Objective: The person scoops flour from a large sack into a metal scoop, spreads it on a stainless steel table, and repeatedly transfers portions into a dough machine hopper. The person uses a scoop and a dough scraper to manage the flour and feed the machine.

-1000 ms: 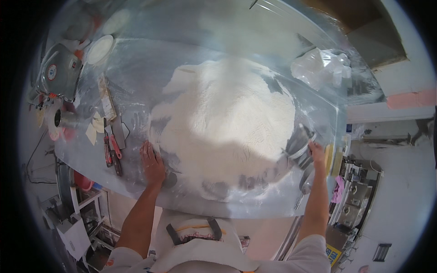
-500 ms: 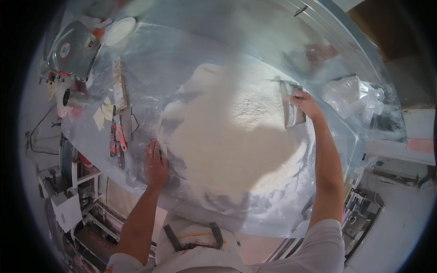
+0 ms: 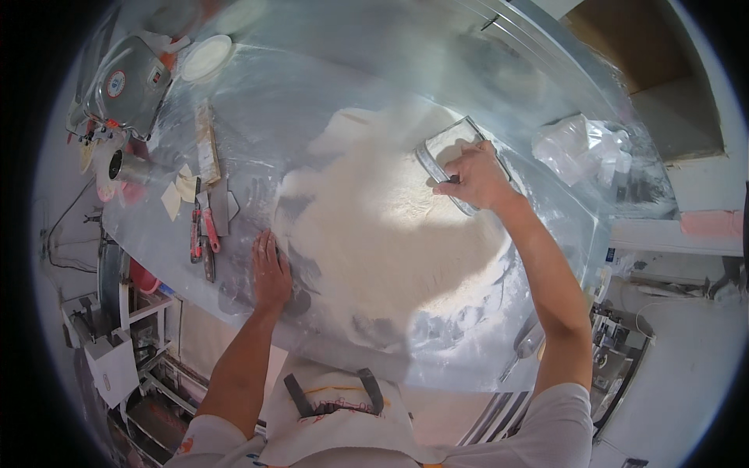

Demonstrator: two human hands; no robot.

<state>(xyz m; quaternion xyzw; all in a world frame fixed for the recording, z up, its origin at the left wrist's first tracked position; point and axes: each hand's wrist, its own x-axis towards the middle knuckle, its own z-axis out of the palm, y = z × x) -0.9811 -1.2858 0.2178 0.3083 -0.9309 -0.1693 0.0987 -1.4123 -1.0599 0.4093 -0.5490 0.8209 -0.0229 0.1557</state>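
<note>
While pwdr (image 3: 374,249) coats metal tbl (image 3: 261,132), wht frame (image 3: 150,311) stands L.

I see the right hand (image 3: 477,175) gripping a grey, rectangular metal scoop (image 3: 429,162), the left hand (image 3: 271,273) on the grey metal tabletop (image 3: 261,117), a broad, pale powder heap (image 3: 359,230) between them.

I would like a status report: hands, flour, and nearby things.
Left hand resting on table beside flour. Right hand gripping metal-rimmed tool at flour. Plastic bag lying apart, right of flour.
</note>
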